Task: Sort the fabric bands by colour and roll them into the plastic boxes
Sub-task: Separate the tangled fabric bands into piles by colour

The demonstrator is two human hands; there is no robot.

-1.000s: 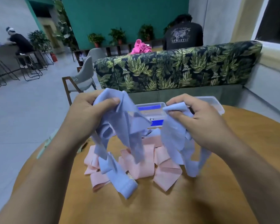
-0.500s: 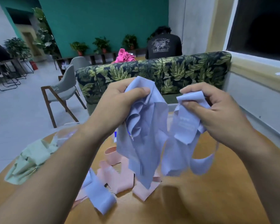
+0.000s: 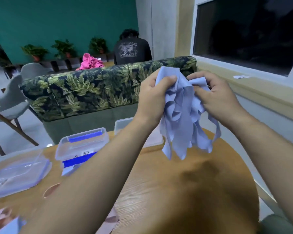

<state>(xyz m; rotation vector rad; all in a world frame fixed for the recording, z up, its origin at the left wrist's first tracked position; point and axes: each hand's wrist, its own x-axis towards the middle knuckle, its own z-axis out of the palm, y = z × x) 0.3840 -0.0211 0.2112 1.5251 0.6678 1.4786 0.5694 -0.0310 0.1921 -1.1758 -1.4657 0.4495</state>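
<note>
We see both hands raised over the far right part of the wooden table [image 3: 176,191], closed together on one bunch of blue fabric bands [image 3: 181,119]. The left hand [image 3: 152,97] has its fingers curled tightly round the top of the bunch, with the thumb pressed across the front of the cloth. The right hand [image 3: 216,97] sits just beside it, its fingers bent inward. It pinches a strip at the top of the bunch, and another loop of band trails down under its wrist. The two hands almost touch across the cloth.

The loose ends of the bands hang down between the forearms. As far as we can tell they dangle above the wood without resting on it.

Near the far edge of the table, left of the left forearm, stands an open plastic box [image 3: 82,146] with blue clips. A second clear container [image 3: 19,173] lies at the left edge, well apart from the hands. A third box [image 3: 123,124] at the far edge is partly hidden behind the left wrist. At the near left corner we make out pink bands [image 3: 2,217], too blurred to count.

Beyond the table are a leaf-print sofa [image 3: 91,88], a seated person [image 3: 132,48] facing away, and a dark window [image 3: 243,31] on the right.
</note>
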